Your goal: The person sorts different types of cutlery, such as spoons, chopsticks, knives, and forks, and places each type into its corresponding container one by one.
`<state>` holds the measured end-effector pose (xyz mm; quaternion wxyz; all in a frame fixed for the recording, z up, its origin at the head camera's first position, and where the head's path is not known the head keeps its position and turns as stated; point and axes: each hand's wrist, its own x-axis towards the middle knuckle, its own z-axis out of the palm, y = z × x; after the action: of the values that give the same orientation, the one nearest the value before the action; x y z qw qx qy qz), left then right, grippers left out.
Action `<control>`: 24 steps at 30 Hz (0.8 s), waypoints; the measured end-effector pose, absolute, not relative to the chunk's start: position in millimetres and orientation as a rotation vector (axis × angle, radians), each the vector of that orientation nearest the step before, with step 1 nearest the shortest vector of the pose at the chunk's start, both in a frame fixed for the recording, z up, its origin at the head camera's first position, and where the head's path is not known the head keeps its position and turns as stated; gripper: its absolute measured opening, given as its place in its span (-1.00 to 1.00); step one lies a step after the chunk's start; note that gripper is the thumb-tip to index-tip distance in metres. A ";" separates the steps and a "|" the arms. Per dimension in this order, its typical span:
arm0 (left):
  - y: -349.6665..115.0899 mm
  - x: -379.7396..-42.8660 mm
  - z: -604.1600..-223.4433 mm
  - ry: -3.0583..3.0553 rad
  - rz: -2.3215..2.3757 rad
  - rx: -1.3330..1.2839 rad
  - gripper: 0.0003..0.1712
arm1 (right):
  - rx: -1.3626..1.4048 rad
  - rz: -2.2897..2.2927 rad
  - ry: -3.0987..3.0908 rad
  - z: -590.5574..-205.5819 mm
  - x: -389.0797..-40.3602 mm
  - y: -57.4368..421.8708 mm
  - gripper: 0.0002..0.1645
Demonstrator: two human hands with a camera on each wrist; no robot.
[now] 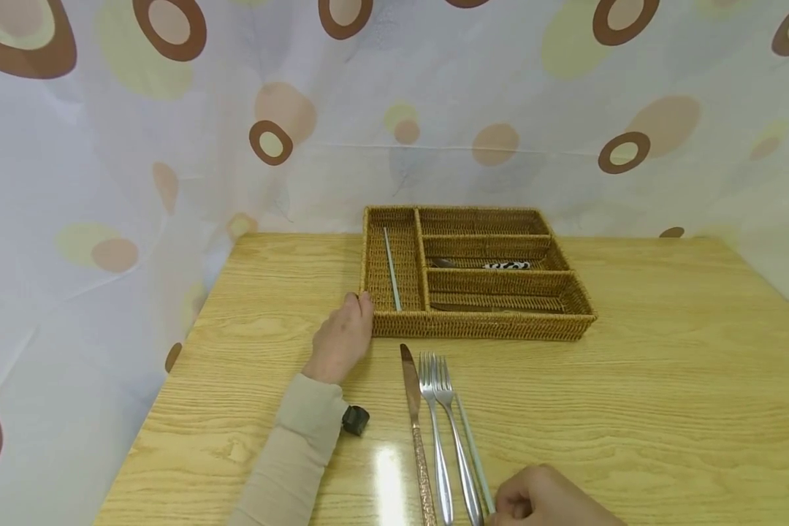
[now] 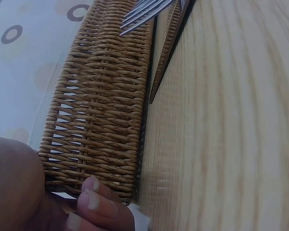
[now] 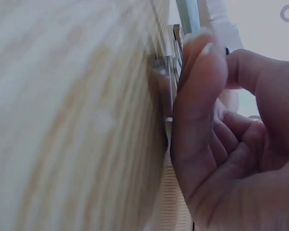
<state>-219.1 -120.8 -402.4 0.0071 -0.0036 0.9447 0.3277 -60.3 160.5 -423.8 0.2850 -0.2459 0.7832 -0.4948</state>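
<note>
Here at the back of the wooden table [image 1: 684, 402], close to a spotted cloth [image 1: 381, 73], sits the wicker tray [image 1: 486, 326], four compartments in all, its front wall hiding part of a dark knife [image 1: 460, 307] in the nearest one. Behind that, in the middle compartment on the right, there's a spoon-like head [image 1: 443, 262] and a black-and-white handle [image 1: 508, 266]; over in the long left compartment, one pale stick [image 1: 391, 267] lies at a slant. Now to the front: a copper-toned knife [image 1: 412, 387] points its tip toward the tray, two forks [image 1: 432, 416] lie side by side to its right, partly meeting at the tines, and just beside them runs the light green stick [image 1: 475, 449], its near end at the right hand. So the forks and knife lie between that stick and the left sleeve [image 1: 289, 467], with a small black device [image 1: 356, 420] at the cuff. And the fingers! The left hand [image 1: 343, 337] grips the tray's front left corner, fingertips curled against the weave. The right hand [image 1: 549, 500], low at the edge, pinches the end of the light green stick between thumb and fingertips, the other fingers folded in toward the palm.
</note>
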 end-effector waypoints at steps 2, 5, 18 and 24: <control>-121.2 -219.3 -402.6 2.958 1.022 -0.012 -0.43 | -0.659 -1.347 2.104 -421.9 -61.2 160.6 -0.70; -121.4 -219.8 -402.9 2.967 1.014 -0.008 -0.43 | -0.633 -1.375 2.115 -417.2 -62.7 160.2 -0.71; -121.3 -221.3 -404.2 2.965 1.015 0.002 -0.43 | -0.647 -1.246 2.439 -410.2 -70.1 152.7 -0.76; -121.1 -221.7 -404.3 2.956 1.015 -0.007 -0.44 | -0.733 -1.208 2.555 -409.8 -72.1 149.4 -0.75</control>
<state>-221.7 -121.1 -404.3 0.0081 -0.0021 0.9458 0.3248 -72.1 149.4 -409.8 0.1110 -0.2494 0.8697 -0.4112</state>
